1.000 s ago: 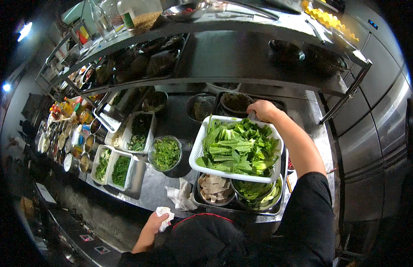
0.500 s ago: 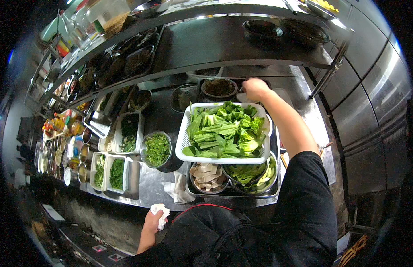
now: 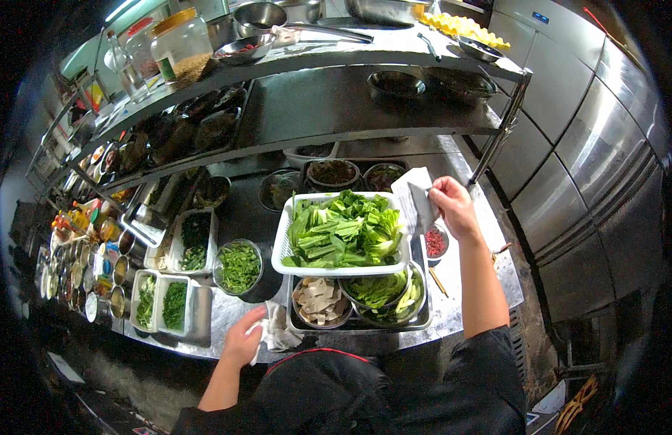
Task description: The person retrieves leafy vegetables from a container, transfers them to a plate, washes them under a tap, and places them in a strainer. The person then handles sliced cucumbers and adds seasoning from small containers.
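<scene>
My right hand (image 3: 455,209) is closed on the edge of a thin white-and-grey sheet (image 3: 414,199); whether it is paper or cloth I cannot tell. The sheet hangs at the right end of a white perforated plastic basket (image 3: 279,246), heaped with cut leafy greens (image 3: 347,232). At the counter's front edge, my left hand (image 3: 243,339) is closed on a crumpled white wad (image 3: 257,346), mostly hidden by my fingers. Right beside it a crumpled white cloth (image 3: 284,333) lies on the counter. Below the basket stand a bowl of pale brown slices (image 3: 321,301) and bowls of greens (image 3: 379,288).
Left of the basket are a bowl of chopped greens (image 3: 238,266) and white tubs of herbs (image 3: 174,304). A bowl of red pieces (image 3: 435,242) and chopsticks (image 3: 439,283) lie to the right. A metal shelf (image 3: 307,145) crosses above the counter's far side.
My right hand has come back toward me from beyond the basket and now shows the sheet lifted. My left hand has moved up to the counter's edge beside the cloth. The view has shifted.
</scene>
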Demonstrator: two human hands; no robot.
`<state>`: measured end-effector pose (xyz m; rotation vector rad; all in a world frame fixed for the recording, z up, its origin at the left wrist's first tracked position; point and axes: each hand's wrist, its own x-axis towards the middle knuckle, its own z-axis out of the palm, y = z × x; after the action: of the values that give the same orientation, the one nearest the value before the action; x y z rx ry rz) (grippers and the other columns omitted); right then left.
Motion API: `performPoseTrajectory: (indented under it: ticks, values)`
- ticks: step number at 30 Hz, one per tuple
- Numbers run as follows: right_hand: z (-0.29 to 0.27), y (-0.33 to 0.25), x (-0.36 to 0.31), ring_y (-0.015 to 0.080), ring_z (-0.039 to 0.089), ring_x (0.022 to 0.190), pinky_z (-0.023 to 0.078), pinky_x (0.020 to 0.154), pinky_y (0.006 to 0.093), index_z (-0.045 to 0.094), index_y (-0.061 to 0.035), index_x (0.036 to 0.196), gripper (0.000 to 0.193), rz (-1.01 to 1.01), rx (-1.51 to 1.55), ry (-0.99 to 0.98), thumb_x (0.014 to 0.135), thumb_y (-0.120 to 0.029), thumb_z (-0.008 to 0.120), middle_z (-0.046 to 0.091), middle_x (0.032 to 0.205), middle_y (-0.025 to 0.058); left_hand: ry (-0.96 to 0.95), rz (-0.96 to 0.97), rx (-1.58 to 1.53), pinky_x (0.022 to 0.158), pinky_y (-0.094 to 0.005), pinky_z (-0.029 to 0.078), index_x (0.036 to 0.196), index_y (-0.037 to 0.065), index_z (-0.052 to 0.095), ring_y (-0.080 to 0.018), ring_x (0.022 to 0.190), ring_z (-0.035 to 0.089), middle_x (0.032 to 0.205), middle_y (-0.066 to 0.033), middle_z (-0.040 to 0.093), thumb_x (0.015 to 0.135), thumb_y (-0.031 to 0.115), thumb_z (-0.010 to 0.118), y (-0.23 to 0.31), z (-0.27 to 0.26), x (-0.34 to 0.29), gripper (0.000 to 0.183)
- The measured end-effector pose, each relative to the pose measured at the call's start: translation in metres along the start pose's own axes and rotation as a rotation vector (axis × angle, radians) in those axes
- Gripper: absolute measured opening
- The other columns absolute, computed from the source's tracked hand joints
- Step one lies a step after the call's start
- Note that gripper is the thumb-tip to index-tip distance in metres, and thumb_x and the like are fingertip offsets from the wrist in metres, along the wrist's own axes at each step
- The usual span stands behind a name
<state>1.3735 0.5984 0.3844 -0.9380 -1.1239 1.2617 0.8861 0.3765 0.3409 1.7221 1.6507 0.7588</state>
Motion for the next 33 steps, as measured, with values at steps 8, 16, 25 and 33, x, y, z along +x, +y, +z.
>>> performPoseTrajectory:
  ticks: [8, 16, 25, 33]
  values:
    - [0.147, 0.005, -0.089, 0.0049, 0.053, 0.073, 0.043, 0.065, 0.018, 0.056, -0.0069, 0.097, 0.012, 0.121, 0.273, 0.003, 0.089, -0.004, 0.064, 0.057, 0.082, -0.0033, -0.188, 0.223, -0.155, 0.082, -0.0322, 0.049, 0.103, 0.005, 0.069, -0.0249, 0.094, 0.063, 0.099, -0.0115, 0.065, 0.089, 0.02, 0.064, 0.056, 0.011, 0.034, 0.021]
    - [0.315, 0.076, -0.151, 0.0056, 0.049, 0.073, 0.041, 0.067, 0.02, 0.057, -0.0036, 0.098, 0.01, 0.356, 0.33, -0.145, 0.09, -0.004, 0.063, 0.055, 0.084, -0.003, -0.158, -0.188, -0.579, 0.076, -0.0293, 0.048, 0.102, -0.001, 0.067, -0.0133, 0.087, 0.059, 0.094, -0.0053, 0.064, 0.093, 0.029, 0.063, -0.019, -0.035, -0.033, 0.032]
    - [0.459, 0.114, -0.22, 0.0061, 0.052, 0.071, 0.043, 0.064, 0.0208, 0.056, -0.0046, 0.097, 0.009, 0.504, 0.207, -0.359, 0.09, -0.001, 0.062, 0.055, 0.083, -0.0031, 0.047, -0.347, -0.761, 0.067, -0.0266, 0.049, 0.095, -0.003, 0.067, -0.0112, 0.078, 0.059, 0.092, -0.0047, 0.061, 0.089, 0.018, 0.064, -0.09, -0.103, -0.142, 0.022]
    - [0.55, 0.132, -0.271, 0.0057, 0.05, 0.068, 0.041, 0.06, 0.02, 0.056, -0.0051, 0.101, 0.013, 0.466, -0.025, -0.589, 0.09, -0.008, 0.062, 0.055, 0.082, -0.0022, 0.267, -0.429, -0.787, 0.065, -0.027, 0.049, 0.094, -0.004, 0.068, -0.0116, 0.075, 0.059, 0.093, -0.0042, 0.062, 0.087, 0.018, 0.064, -0.139, -0.159, -0.222, 0.022]
